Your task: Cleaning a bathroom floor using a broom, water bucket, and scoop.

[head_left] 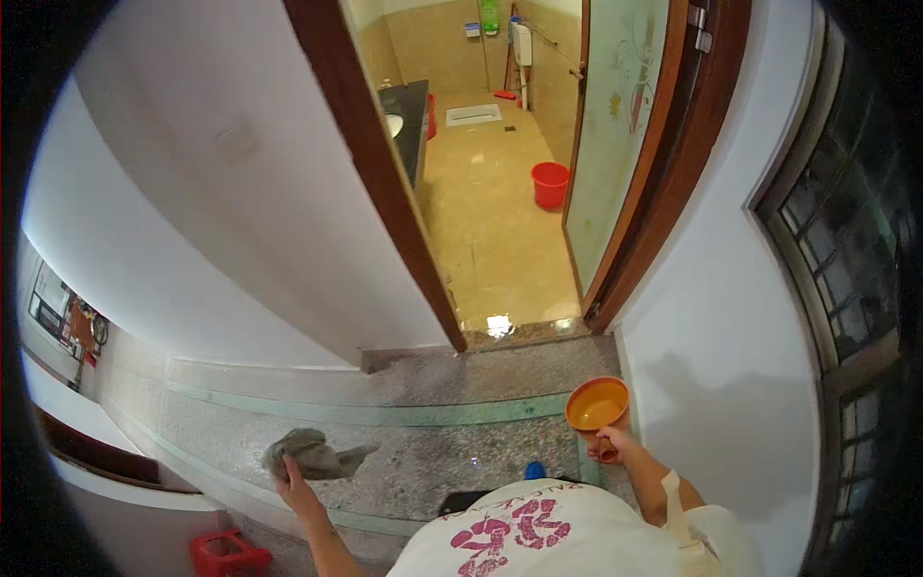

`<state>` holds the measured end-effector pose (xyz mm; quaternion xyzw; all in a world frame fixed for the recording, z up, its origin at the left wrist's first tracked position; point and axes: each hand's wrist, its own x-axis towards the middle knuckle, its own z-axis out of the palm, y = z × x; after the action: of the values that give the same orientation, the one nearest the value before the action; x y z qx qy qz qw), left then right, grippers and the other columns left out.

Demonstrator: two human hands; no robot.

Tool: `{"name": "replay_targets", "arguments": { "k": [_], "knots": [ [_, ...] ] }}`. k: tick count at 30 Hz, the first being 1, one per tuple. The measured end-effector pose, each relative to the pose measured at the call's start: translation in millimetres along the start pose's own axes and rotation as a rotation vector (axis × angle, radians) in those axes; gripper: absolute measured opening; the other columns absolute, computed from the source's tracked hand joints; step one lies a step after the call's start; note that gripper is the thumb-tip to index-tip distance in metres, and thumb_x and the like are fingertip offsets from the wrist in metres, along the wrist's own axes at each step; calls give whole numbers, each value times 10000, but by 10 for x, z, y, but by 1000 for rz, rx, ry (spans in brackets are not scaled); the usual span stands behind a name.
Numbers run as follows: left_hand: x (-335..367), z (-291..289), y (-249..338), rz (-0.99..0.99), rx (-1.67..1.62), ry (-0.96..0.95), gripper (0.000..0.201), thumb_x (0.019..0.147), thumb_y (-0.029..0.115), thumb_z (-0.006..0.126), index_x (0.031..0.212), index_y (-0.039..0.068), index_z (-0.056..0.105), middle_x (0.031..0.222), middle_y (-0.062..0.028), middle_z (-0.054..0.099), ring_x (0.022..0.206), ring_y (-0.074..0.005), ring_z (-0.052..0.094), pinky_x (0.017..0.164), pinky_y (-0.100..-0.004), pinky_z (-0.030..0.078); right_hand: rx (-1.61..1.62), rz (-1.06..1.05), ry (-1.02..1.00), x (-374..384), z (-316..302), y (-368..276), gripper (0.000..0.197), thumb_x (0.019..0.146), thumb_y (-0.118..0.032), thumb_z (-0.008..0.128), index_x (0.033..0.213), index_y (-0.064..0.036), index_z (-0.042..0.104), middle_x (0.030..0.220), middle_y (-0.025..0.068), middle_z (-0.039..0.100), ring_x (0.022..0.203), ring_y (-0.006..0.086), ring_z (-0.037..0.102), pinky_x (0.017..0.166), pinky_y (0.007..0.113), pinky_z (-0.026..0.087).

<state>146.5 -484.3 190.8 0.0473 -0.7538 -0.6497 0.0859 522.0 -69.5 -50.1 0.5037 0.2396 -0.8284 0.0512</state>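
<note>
My left hand (pixel 300 494) is closed on a crumpled grey-green cloth (pixel 310 456), one end of which trails to the right over the speckled floor. My right hand (pixel 622 446) grips the short handle of an orange water dipper (pixel 597 404) beside the white wall. The dipper's round bowl faces up. Whether any water is in it, I cannot tell.
Ahead, a brown-framed doorway with a frosted glass door (pixel 623 125) leads over a stone threshold (pixel 538 332) to a yellow-tiled bathroom. A red bucket (pixel 550 185) stands inside by the door. A red plastic stool (pixel 229 555) is at lower left; a barred window (pixel 836 212) is at right.
</note>
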Motion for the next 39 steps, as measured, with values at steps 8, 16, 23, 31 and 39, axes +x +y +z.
{"name": "replay_targets", "arguments": {
  "k": [8, 16, 23, 31, 39],
  "knots": [
    [-122, 2208, 251, -157, -38, -415, 382, 827, 228, 544, 1081, -48, 474, 1007, -98, 544, 898, -189, 511, 781, -298, 404, 115, -51, 239, 401, -232, -1247, 257, 725, -210, 493, 914, -44, 437, 797, 185, 548, 662, 296, 540, 555, 379, 465],
    [154, 4172, 91, -236, 135, -710, 380, 771, 215, 595, 1045, -36, 519, 978, -109, 577, 877, -174, 533, 760, -286, 415, 232, -36, 161, 1320, 1, -2493, 252, 700, -210, 523, 858, -20, 474, 874, 197, 568, 730, 302, 569, 591, 378, 494],
    [495, 5431, 96, -305, 9, -795, 295, 785, 213, 588, 956, -27, 580, 863, -51, 606, 772, -102, 531, 694, -241, 419, 191, -186, 85, 1339, 532, -4072, 418, 722, -179, 514, 1070, 35, 425, 907, 154, 575, 806, 284, 582, 643, 360, 517],
    [805, 6372, -124, -375, -10, -768, 295, 825, 224, 551, 1006, -8, 546, 958, -39, 573, 852, -106, 514, 756, -252, 407, 182, -143, -2, 2088, 876, -5377, 207, 721, -233, 525, 831, -66, 470, 906, 169, 570, 817, 288, 575, 677, 377, 502],
    [1205, 7239, -387, -618, -79, -379, 299, 838, 199, 529, 1054, -7, 508, 1004, -55, 557, 876, -120, 518, 760, -260, 416, -4, 8, -46, 3284, 1220, -6880, 322, 727, -183, 515, 941, 56, 490, 867, 145, 578, 697, 213, 580, 578, 303, 501]
  ]
}}
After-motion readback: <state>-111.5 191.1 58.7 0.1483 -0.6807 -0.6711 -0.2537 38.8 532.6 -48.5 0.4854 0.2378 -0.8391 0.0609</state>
